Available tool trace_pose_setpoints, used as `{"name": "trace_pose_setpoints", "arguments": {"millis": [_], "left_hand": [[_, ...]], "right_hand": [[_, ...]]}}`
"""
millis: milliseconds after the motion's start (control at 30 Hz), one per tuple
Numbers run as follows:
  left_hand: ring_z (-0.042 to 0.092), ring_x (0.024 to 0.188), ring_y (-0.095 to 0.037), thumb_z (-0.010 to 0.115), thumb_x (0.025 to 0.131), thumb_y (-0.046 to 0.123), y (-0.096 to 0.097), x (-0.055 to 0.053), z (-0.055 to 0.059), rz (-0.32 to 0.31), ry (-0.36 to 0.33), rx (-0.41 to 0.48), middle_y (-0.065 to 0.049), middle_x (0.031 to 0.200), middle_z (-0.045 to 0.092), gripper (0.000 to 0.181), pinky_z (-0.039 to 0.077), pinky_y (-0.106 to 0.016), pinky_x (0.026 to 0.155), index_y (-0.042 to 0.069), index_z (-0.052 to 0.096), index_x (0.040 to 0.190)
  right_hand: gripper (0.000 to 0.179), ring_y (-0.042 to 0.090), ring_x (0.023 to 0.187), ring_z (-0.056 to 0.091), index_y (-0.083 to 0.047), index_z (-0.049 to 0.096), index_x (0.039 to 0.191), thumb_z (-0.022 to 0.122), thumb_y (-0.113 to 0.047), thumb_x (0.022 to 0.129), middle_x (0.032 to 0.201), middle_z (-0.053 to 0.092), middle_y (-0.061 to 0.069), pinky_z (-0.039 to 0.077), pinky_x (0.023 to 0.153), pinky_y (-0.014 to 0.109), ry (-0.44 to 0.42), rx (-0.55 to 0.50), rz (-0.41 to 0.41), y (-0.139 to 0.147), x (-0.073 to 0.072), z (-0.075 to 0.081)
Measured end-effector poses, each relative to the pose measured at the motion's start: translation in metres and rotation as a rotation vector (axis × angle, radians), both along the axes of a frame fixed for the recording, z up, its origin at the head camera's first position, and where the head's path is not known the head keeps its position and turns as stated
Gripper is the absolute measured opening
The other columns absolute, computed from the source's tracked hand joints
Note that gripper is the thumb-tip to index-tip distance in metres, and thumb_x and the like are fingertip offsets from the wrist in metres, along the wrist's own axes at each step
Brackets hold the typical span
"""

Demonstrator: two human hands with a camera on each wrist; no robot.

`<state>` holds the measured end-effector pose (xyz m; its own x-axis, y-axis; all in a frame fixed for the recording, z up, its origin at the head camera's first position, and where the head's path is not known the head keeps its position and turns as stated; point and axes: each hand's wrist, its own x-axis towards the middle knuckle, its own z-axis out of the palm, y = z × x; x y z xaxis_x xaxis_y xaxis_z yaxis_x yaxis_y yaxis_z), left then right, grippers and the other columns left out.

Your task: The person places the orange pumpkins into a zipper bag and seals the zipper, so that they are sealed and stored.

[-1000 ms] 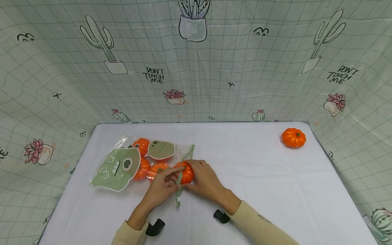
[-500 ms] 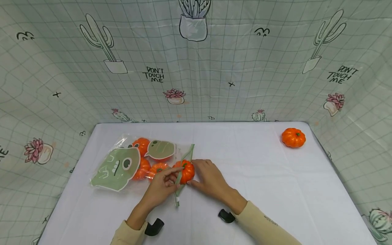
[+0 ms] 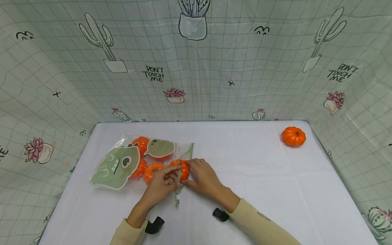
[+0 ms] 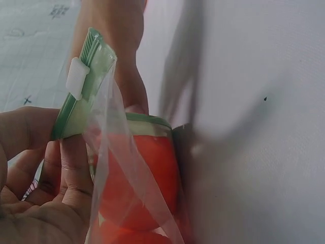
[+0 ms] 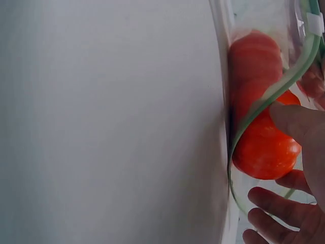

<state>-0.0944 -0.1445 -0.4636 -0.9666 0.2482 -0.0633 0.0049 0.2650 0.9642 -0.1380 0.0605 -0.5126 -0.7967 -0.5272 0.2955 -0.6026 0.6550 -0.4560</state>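
A clear zip bag (image 3: 116, 166) with a green monster print lies on the left of the table, holding several small orange pumpkins. My left hand (image 3: 160, 185) pinches the bag's green zip edge (image 4: 76, 109) between thumb and finger, near its white slider (image 4: 77, 79). At the bag's mouth sits a ribbed orange pumpkin (image 5: 266, 147), partly inside the opening. My right hand (image 3: 203, 177) holds this pumpkin from the right, with thumb and index finger at opposite sides. Its other fingers (image 5: 274, 206) are spread loosely beside the bag's edge.
Another orange pumpkin (image 3: 293, 136) stands alone at the table's far right corner. A white cloth covers the table (image 3: 260, 190). Patterned fabric (image 3: 214, 61) hangs behind it and at both sides. Black wrist mounts (image 3: 154, 225) sit at both sleeves.
My right hand drew back slightly from the pumpkin, then came left onto it again. The pumpkin at the mouth and the one beside it have shifted left. My left hand stays at the zip edge.
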Motion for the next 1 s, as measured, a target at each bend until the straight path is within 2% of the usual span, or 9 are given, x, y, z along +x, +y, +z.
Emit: {"name": "trace_pose_setpoints", "arguments": {"millis": [400, 667, 833, 1000], "left_hand": [[0.058, 0.092, -0.02, 0.072, 0.089, -0.013, -0.002, 0.0, 0.0, 0.007, -0.023, 0.011, -0.015, 0.106, 0.06, 0.05, 0.051, -0.015, 0.073, -0.007, 0.064, 0.137], [0.058, 0.09, -0.019, 0.072, 0.09, -0.011, -0.002, -0.001, 0.003, 0.014, -0.025, 0.014, -0.014, 0.106, 0.059, 0.048, 0.05, -0.015, 0.072, -0.007, 0.064, 0.137], [0.056, 0.088, -0.017, 0.073, 0.089, -0.012, -0.001, -0.001, 0.002, 0.015, 0.004, 0.022, -0.014, 0.104, 0.058, 0.048, 0.048, -0.014, 0.07, -0.007, 0.065, 0.136], [0.055, 0.087, -0.014, 0.071, 0.089, -0.014, 0.0, -0.001, -0.001, -0.005, 0.046, 0.049, -0.014, 0.104, 0.058, 0.047, 0.047, -0.014, 0.07, -0.009, 0.065, 0.135]], "right_hand": [[0.062, 0.031, 0.118, 0.063, -0.005, 0.066, 0.137, 0.088, -0.035, 0.087, 0.127, 0.068, 0.01, 0.053, 0.103, 0.044, 0.024, 0.008, -0.005, 0.007, 0.0, 0.003], [0.059, 0.029, 0.111, 0.065, -0.005, 0.068, 0.134, 0.087, -0.036, 0.088, 0.12, 0.07, 0.009, 0.055, 0.098, 0.041, 0.056, 0.026, 0.018, -0.003, -0.002, -0.002], [0.056, 0.027, 0.107, 0.065, -0.006, 0.07, 0.131, 0.089, -0.034, 0.086, 0.116, 0.07, 0.007, 0.056, 0.094, 0.039, 0.091, 0.052, 0.016, -0.01, -0.003, -0.002], [0.048, 0.027, 0.108, 0.065, -0.006, 0.072, 0.126, 0.087, -0.031, 0.088, 0.118, 0.07, 0.007, 0.056, 0.094, 0.04, 0.084, 0.075, 0.058, -0.013, -0.003, 0.0]]}}
